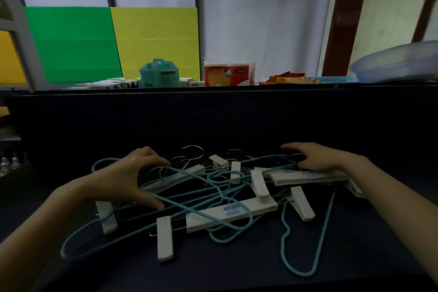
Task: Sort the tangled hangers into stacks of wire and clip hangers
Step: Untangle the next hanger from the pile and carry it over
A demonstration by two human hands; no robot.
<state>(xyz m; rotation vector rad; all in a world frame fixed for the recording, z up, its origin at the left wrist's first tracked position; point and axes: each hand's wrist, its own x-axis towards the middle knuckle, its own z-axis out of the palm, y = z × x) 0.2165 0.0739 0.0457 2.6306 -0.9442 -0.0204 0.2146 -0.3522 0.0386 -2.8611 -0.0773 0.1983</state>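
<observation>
The pile (pixel 213 199) of hangers lies in the middle of the dark desk (pixel 237 275), near the person. Blue wire hangers (pixel 283 242) and white clip hangers (pixel 232 213) are all mixed up. No stacks are made yet, so I think the job is just at the start.

The left hand (pixel 128 178) is over the left side of the pile. Its fingers (pixel 161 161) are spread wide and bent, and the thumb touches a blue wire. I cannot tell if it grips that wire or just presses on it. The right hand (pixel 320 159) lies on the far right clip hanger (pixel 308 176), with its fingers nearly straight and flat on top.

The step now looks like pulling the first hanger free. That right clip hanger sits at the edge and seems to be on top, so it is a good one to take first. The left hand should hold the pile down so it does not all come along. Lift slowly. If a wire catches on a clip (pixel 164 237) or a hook, stop and slide it off. Do not tug hard. The near clip hanger has wires across it, so it should wait. Put the wire stack and the clip stack on bare desk, well apart.
</observation>
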